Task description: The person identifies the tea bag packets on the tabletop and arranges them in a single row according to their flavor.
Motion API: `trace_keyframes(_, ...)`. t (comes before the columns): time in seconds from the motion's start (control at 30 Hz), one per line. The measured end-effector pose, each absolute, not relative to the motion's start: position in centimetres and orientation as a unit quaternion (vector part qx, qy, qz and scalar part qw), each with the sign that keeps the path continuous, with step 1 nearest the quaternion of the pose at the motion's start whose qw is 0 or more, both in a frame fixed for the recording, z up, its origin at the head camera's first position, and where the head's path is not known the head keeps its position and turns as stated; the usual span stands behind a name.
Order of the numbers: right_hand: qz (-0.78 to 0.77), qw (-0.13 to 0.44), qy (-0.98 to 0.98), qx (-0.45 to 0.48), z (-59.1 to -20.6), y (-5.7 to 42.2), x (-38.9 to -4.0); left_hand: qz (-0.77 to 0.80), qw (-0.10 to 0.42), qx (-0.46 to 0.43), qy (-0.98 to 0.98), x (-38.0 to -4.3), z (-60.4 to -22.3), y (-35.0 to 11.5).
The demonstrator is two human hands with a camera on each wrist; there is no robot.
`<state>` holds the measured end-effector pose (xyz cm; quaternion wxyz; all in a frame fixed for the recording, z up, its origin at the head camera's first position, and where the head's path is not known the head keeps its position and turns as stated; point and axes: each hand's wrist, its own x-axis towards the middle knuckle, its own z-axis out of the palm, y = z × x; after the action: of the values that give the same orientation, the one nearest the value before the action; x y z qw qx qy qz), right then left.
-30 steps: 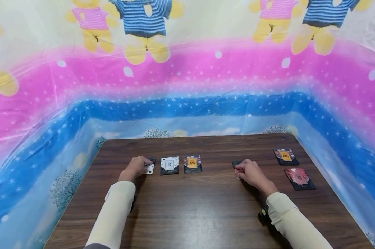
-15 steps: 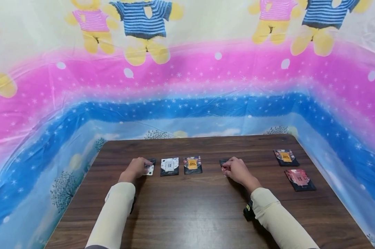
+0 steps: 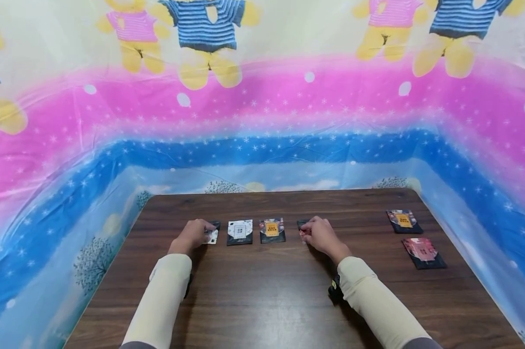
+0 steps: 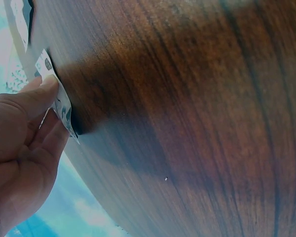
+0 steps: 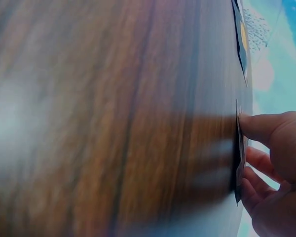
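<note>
Each of the hands pinches a thin square packet: left hand point(image 3: 193, 234) a glossy white-printed packet point(image 3: 212, 235), right hand point(image 3: 318, 234) a dark packet point(image 3: 302, 225), over the wood-grain tabletop point(image 3: 262, 295); print unreadable.

We reach both arms forward in cream sleeves. Our left hand point(image 3: 193, 234) lies knuckles up, thumb and curled fingers point(image 4: 37, 98) closed in a pinch. Our right hand point(image 3: 319, 233) sits nearer the middle, fingers point(image 5: 259, 127) bent and pinching too, a dark band on its wrist.
</note>
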<state>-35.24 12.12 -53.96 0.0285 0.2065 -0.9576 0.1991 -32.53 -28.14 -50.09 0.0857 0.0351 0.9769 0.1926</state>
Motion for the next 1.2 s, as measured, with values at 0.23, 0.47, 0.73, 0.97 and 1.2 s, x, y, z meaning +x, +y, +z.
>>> trace_keyframes(0.23, 0.204, 0.033, -0.957, 0.204, -53.9, 10.9, -35.5, 0.200, 0.090, 0.027, 0.975, -32.7, -50.1, -28.2)
trace_keyframes(0.47, 0.220, 0.011, -0.958, 0.184, -53.7, 9.9, -35.6, 0.196, 0.085, 0.021, 0.977, -32.7, -50.1, -28.1)
trace_keyframes(0.73, 0.212, 0.002, -0.961, 0.178, -53.5, 9.2, -35.7, 0.190, 0.081, 0.020, 0.978, -32.8, -50.1, -28.1)
trace_keyframes(0.97, 0.201, 0.002, -0.963, 0.180, -53.5, 9.2, -35.9, 0.190, 0.085, 0.020, 0.978, -32.9, -50.1, -28.0)
trace_keyframes(1.2, 0.210, -0.004, -0.962, 0.174, -53.5, 9.1, -36.0, 0.192, 0.088, 0.022, 0.977, -32.7, -50.1, -28.1)
